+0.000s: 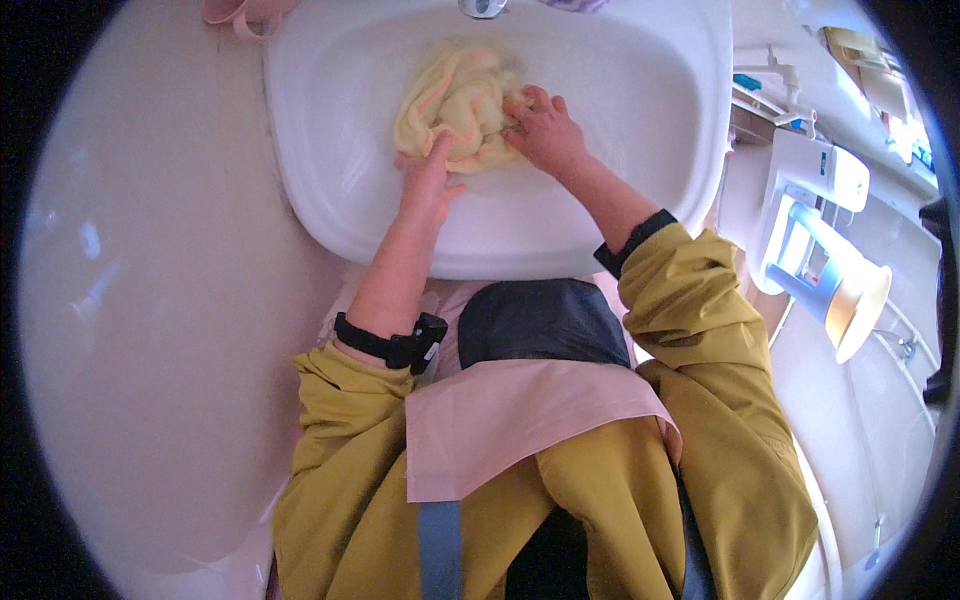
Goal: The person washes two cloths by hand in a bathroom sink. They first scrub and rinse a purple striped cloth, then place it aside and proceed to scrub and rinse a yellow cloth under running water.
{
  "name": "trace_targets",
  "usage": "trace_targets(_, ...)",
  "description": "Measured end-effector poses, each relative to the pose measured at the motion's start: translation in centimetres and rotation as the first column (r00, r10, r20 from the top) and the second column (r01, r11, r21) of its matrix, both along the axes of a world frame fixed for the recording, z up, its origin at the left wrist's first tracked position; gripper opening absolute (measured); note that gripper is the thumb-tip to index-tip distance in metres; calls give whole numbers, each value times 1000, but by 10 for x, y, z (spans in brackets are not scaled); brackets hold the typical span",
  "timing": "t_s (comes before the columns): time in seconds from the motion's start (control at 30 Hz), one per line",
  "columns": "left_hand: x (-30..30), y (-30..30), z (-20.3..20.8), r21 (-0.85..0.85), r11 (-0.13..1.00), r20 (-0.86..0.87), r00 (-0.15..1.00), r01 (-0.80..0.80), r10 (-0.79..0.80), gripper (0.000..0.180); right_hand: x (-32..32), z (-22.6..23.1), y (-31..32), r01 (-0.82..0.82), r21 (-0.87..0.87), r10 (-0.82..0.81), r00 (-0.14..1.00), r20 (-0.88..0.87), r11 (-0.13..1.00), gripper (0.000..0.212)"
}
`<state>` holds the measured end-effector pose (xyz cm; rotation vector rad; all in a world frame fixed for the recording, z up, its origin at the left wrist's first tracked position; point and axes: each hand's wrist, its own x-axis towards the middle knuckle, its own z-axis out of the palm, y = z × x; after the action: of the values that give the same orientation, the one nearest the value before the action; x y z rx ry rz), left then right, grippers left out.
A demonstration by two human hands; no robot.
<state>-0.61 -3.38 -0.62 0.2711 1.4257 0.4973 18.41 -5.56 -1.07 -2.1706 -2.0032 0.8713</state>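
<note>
— Head view first: what lies in the white washbasin (640,200)?

— A pale yellow cloth (455,95), bunched into soft folds with a pinkish edge, near the basin's far rim below the tap (483,8).

— And the hands?

— Both rest on it, close together. The left hand (428,180) presses the cloth's near edge, fingers curled onto the fabric. The right hand (545,130) grips its right side, fingers dug into the folds.

— Anything nearby?

— A pink cup (245,12) at the far left corner.

White washbasin (690,120), pale glossy floor (150,350), white stool (820,260) at right.
</note>
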Motion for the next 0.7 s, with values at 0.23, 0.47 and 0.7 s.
trace_targets(0.23,22,6,17,-162,986,251,965,-34,74,68,-12,-16,12,309,-119,-319,945,-76,944,33)
trace_targets(0.47,8,34,-35,233,965,601,762,121,-240,50,-90,90,-12,435,-4,-337,692,-638,901,30)
trace_targets(0.7,42,9,11,326,944,357,918,53,-175,36,-68,61,12,463,52,-438,865,-247,885,34)
